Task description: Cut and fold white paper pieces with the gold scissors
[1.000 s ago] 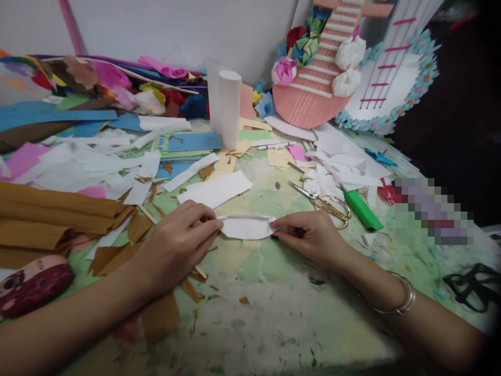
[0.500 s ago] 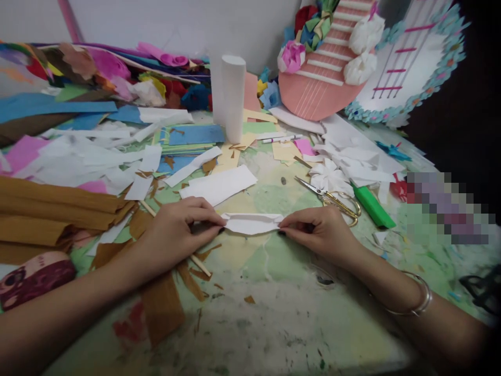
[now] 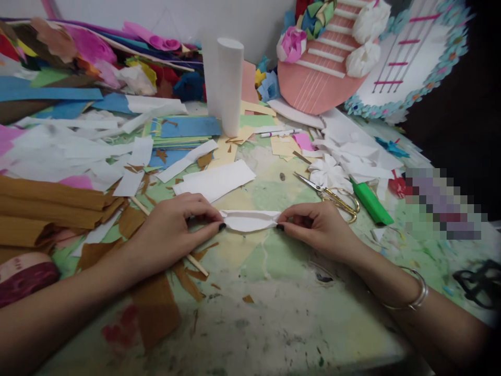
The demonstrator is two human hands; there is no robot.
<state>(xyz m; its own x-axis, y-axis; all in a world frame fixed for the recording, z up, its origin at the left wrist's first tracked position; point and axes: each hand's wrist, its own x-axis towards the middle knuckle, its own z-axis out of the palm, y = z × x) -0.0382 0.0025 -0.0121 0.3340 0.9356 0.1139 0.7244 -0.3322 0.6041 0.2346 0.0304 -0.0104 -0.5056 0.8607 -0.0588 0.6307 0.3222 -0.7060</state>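
A short strip of white paper [image 3: 250, 222], its upper edge folded over, is stretched between my two hands just over the table. My left hand [image 3: 180, 227] pinches its left end between thumb and fingers. At the other end my right hand [image 3: 319, 230], with a silver bangle on the wrist, pinches it the same way. Behind the strip lies a flat stack of white paper pieces [image 3: 219, 180]. Gold-handled scissors [image 3: 332, 197] rest beyond my right hand, beside a white paper flower [image 3: 327, 171]. A thin wooden stick [image 3: 198, 265] passes under my left wrist.
Brown crepe paper [image 3: 50, 209] and white scraps [image 3: 86, 149] cover the left side. A white paper roll [image 3: 230, 86] stands upright at the back. A pink guitar-shaped board [image 3: 313, 83] leans behind. A green paper roll [image 3: 371, 201] and black scissors [image 3: 479, 282] lie at right.
Both hands still pinch the strip's ends. Its front edge now bows more and the long fold has opened slightly. The view has shifted a little.
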